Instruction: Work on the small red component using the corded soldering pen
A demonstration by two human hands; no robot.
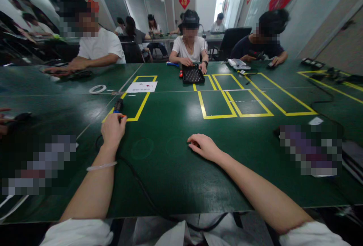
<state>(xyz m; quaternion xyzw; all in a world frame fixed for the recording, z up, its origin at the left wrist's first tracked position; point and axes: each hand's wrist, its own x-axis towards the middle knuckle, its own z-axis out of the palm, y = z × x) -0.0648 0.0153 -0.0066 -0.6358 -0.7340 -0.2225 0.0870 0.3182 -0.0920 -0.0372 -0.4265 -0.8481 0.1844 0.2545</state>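
On the left side of the green table (170, 178), my left hand (113, 129) is closed around a dark cylindrical tool (118, 105) with a black front end and a blue part. A bit of orange shows by my fingertips, and my hand hides most of the tool's body. The tool lies within a yellow-taped rectangle (138, 114). A black cable (138, 181) runs from near my left wrist towards the table's front edge. My right hand (204, 147) rests on the tabletop near the middle, holding nothing, its fingers loosely bent and the thumb apart.
A white paper sheet (141, 87) and a white tape roll (98, 89) lie beyond my left hand. Across the table, a person handles a black tray (193, 75) of small parts. Blurred-out phones lie left and right. More yellow tape outlines (219, 117) mark the right side.
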